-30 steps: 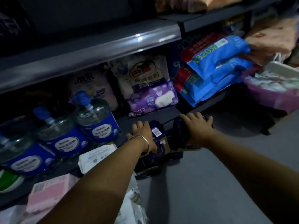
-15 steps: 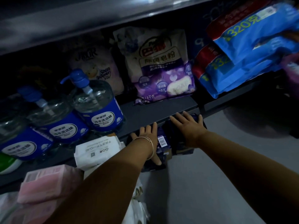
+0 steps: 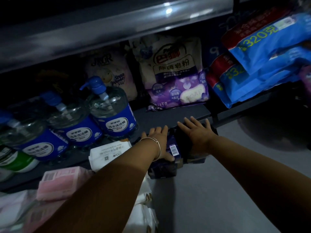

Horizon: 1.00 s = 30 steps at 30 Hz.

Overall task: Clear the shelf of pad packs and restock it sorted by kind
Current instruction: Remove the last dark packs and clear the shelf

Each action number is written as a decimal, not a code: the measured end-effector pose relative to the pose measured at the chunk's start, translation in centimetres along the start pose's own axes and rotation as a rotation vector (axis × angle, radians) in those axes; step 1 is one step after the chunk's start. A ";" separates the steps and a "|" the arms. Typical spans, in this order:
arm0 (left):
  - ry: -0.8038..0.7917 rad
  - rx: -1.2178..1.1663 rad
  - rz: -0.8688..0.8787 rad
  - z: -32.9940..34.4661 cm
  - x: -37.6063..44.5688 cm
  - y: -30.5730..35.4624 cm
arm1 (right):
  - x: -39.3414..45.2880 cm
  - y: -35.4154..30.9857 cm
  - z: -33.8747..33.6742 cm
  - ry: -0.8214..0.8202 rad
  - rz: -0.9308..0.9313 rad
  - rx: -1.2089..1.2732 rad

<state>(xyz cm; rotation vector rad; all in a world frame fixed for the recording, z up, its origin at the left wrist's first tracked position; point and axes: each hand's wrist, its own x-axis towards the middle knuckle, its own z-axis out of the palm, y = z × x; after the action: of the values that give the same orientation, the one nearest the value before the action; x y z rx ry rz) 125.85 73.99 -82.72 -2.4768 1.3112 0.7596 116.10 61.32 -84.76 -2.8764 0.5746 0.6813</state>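
Several dark purple pad packs (image 3: 173,148) sit bunched at the front edge of the dark lower shelf (image 3: 168,116). My left hand (image 3: 158,140), with a bracelet on the wrist, lies over them, its fingers bent over the far side and its thumb along the near side. My right hand (image 3: 196,133) rests flat on the right-hand dark pack with fingers straight and spread. A white pad pack (image 3: 109,152) and a pink pad pack (image 3: 60,182) lie to the left, below my left forearm.
Three clear pump bottles (image 3: 111,111) with blue labels stand on the shelf's left part. Soap powder bags (image 3: 176,73) lean at the back. Blue 320 g bags (image 3: 269,52) are stacked at the right. A grey upper shelf edge (image 3: 117,27) overhangs. Grey floor (image 3: 210,199) lies below.
My head has come closer to the lower shelf. Both hands stay on the dark packs, and my right hand's fingers have straightened and spread.
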 end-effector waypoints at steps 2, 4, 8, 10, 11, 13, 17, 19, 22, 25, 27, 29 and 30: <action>0.070 -0.047 0.011 -1.4 -0.7 -0.9 | -0.4 -0.9 -2.0 0.033 -0.071 0.059; 0.141 -0.093 0.019 -3.3 -1.9 -2.0 | -1.0 -2.2 -4.7 0.116 -0.118 0.107; 0.286 -0.126 -0.012 -7.8 -6.3 -5.0 | -2.8 -6.6 -11.0 0.294 -0.244 0.074; 0.350 -0.137 -0.054 -10.4 -9.5 -7.6 | -3.9 -9.6 -14.8 0.396 -0.353 0.092; 0.384 -0.160 -0.077 -11.8 -11.4 -9.1 | -4.3 -11.2 -16.7 0.444 -0.400 0.120; 0.456 -0.208 -0.121 -14.4 -15.3 -11.8 | -5.3 -14.4 -20.3 0.531 -0.469 0.155; 0.678 -0.337 -0.191 -19.1 -22.3 -17.6 | -6.6 -20.7 -26.7 0.652 -0.511 0.159; 0.785 -0.420 -0.222 -20.3 -24.9 -21.0 | -6.5 -23.8 -29.3 0.694 -0.525 0.127; 0.900 -0.476 -0.293 -21.6 -27.0 -26.3 | -5.0 -28.3 -32.0 0.696 -0.575 0.125; 0.990 -0.457 -0.397 -22.1 -28.0 -31.8 | -2.9 -33.1 -33.6 0.671 -0.632 0.088; 1.051 -0.433 -0.476 -22.1 -28.7 -35.6 | -1.6 -36.3 -34.5 0.665 -0.671 0.080; 1.100 -0.369 -0.572 -21.9 -29.5 -39.3 | 0.0 -39.4 -35.3 0.660 -0.708 0.067; 1.116 -0.324 -0.634 -21.6 -29.9 -41.0 | 0.8 -40.9 -35.6 0.658 -0.728 0.057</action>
<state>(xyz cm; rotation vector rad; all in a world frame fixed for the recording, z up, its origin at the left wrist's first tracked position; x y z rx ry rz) 152.90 108.84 -49.58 -3.4182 0.4559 -0.7230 147.26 91.18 -51.87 -2.8829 -0.4086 -0.3837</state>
